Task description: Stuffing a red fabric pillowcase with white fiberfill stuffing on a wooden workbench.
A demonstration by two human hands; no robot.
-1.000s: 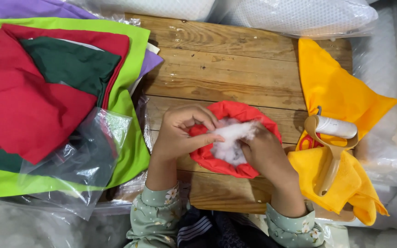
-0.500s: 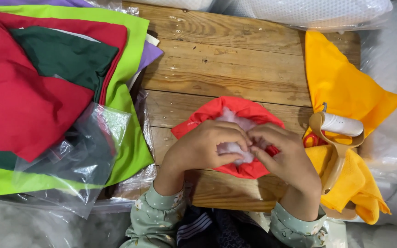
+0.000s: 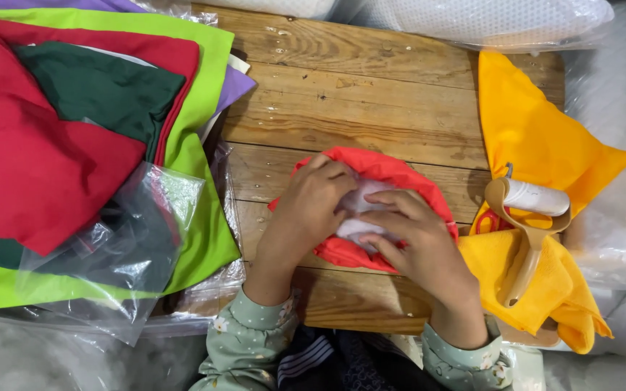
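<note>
A round piece of red felt (image 3: 393, 170) lies on the wooden table (image 3: 371, 87) with white stuffing (image 3: 362, 211) bunched at its middle. My left hand (image 3: 311, 210) presses down on the left side of the stuffing and the felt. My right hand (image 3: 418, 242) covers the right side, its fingers curled over the white stuffing. Both hands touch each other over the middle of the felt. Much of the stuffing is hidden beneath them.
A stack of felt sheets, red (image 3: 30, 166), dark green (image 3: 103, 90) and lime green (image 3: 204, 239), lies at left under a clear plastic bag (image 3: 117, 246). Yellow felt (image 3: 537, 137) at right carries a lint roller (image 3: 534, 217). Bubble wrap (image 3: 472, 18) lines the far edge.
My hands have closed in over the white stuffing and pushed it down into the red felt. The stuffing was lifted and more exposed a second ago.
</note>
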